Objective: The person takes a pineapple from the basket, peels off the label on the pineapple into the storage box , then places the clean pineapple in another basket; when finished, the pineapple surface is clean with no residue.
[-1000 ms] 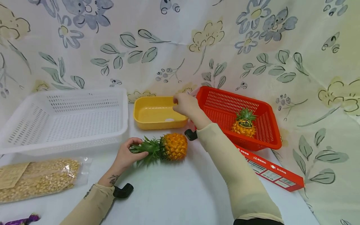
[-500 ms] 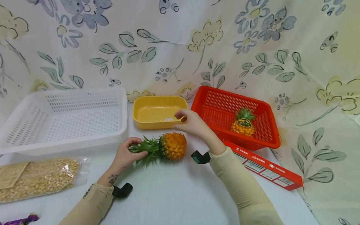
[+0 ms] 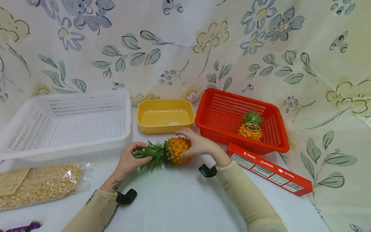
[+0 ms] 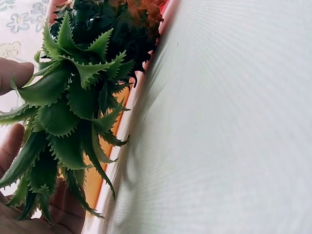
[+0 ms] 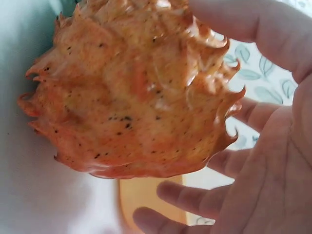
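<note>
A pineapple lies on its side on the white table, crown to the left and orange fruit to the right. My left hand holds the green crown, thumb on one side and fingers on the other, partly hidden by leaves. Around the fruit end curves my right hand. Its thumb lies over the fruit, and some fingers pass behind it in the right wrist view; the lower two fingertips show beyond the fruit's end.
Behind the pineapple stands a yellow tray. A white basket is at left, a red basket holding a smaller pineapple at right. A red box, a bag of corn kernels and a purple-wrapped item lie nearer.
My right hand has come down from above the yellow tray's right end to the fruit of the lying pineapple. My left hand has stayed at the crown.
</note>
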`<state>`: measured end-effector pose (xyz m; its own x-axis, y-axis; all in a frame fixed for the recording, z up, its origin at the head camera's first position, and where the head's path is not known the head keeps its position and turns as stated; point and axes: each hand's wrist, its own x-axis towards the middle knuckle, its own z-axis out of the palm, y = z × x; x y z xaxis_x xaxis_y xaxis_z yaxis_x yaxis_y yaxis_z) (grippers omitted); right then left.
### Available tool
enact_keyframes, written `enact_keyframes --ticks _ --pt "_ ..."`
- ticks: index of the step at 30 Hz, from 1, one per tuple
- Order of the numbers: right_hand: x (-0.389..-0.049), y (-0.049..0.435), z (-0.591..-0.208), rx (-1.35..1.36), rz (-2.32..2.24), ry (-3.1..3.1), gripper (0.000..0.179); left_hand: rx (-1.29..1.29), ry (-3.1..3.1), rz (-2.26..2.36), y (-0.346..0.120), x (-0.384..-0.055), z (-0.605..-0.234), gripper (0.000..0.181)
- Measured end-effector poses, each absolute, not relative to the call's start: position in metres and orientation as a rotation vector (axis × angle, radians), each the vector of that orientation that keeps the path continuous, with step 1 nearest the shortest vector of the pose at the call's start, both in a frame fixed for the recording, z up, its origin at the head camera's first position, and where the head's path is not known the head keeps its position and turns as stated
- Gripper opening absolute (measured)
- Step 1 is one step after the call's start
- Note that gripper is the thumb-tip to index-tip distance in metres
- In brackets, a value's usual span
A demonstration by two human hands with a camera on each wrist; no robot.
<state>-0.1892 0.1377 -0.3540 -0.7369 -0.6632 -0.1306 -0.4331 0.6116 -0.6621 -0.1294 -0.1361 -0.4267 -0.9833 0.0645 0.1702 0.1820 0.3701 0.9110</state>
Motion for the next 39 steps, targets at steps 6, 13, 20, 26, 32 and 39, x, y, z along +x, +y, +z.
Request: enact_keyframes --ticks 6,13,20,26,32,39 --pt "-0.194 0.138 -0.359 -0.858 -0.899 2.393 0.074 -0.216 -2.526 -1.689 -0.136 -0.129 -0.427 0.045" --pt "-0.194 0.14 -0.36 -0.859 -0.925 2.359 0.074 -0.215 -2.543 -1.705 -0.136 -0.129 -0.423 0.047" --pt "-0.188 0.14 -0.36 -0.889 -0.906 2.4 0.071 -0.264 -2.55 -1.703 -0.135 -0.127 -0.419 0.059" --pt "-0.177 0.139 -0.361 -0.907 -0.878 2.409 0.068 -0.353 -2.554 -1.591 -0.128 -0.121 -0.417 0.068" --pt "-0.162 0.137 -0.36 -0.861 -0.822 2.459 0.074 -0.34 -2.592 -1.543 -0.122 -0.113 -0.413 0.069" --pt "-0.148 0.129 -0.362 -0.637 -0.896 2.473 0.073 -0.298 -2.622 -1.485 -0.114 -0.1 -0.401 0.067"
